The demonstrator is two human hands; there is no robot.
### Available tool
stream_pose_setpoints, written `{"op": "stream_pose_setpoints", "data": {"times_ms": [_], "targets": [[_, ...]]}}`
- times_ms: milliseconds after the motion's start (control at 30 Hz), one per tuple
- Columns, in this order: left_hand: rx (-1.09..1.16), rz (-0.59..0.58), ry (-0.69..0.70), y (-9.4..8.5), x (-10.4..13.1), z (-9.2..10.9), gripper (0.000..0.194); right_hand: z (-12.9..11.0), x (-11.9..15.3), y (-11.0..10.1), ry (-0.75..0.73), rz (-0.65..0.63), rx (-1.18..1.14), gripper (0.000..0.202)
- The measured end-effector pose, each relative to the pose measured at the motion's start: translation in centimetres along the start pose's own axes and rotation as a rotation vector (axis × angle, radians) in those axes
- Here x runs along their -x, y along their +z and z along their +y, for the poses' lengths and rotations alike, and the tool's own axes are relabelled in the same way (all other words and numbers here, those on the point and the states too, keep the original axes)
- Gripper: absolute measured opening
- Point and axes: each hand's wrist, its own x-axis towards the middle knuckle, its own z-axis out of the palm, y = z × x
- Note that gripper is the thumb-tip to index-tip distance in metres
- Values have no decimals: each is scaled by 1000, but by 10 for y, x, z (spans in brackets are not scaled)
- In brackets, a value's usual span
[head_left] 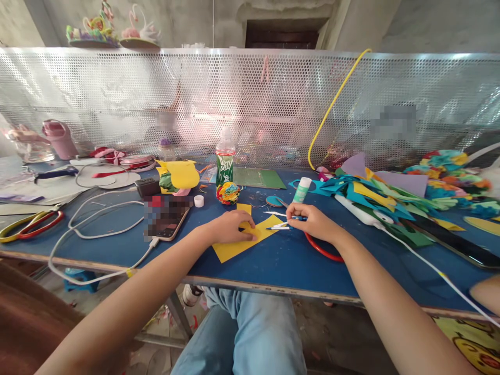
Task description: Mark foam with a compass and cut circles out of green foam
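My left hand point(233, 227) rests on a sheet of yellow paper point(226, 252), pressing it to the blue table, with thumb and fingers apart. Just right of the sheet, my right hand point(307, 221) is closed around a white and blue drawing compass point(282, 226). Its two legs point left, the lower one over the paper's right corner. Below the right hand a red loop handle point(322, 251) shows in part. A small yellow paper piece point(244, 208) lies behind the sheet. Beyond the right hand stands a glue stick point(302, 190), and its white cap point(199, 201) is to the left.
A bottle point(225, 159) stands at the back beside a colourful paper flower ball point(227, 193). On the left lie a phone point(172, 221) on a white cable and yellow-red scissors point(31, 226). Paper cuttings point(371, 195) and a dark phone point(457, 242) crowd the right. A perforated metal screen point(242, 104) borders the table's back.
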Motion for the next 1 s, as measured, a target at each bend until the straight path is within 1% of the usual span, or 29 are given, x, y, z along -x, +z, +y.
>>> {"op": "stream_pose_setpoints", "data": {"times_ms": [467, 733, 1000], "targets": [[4, 0, -4, -1, 1, 0, 32, 0, 1, 1, 1, 2, -3, 8], [4, -1, 2, -1, 0, 0, 32, 3, 0, 0, -6, -18, -3, 8], [-4, 1, 6, -1, 1, 0, 34, 0, 2, -1, -13, -23, -28, 7]]}}
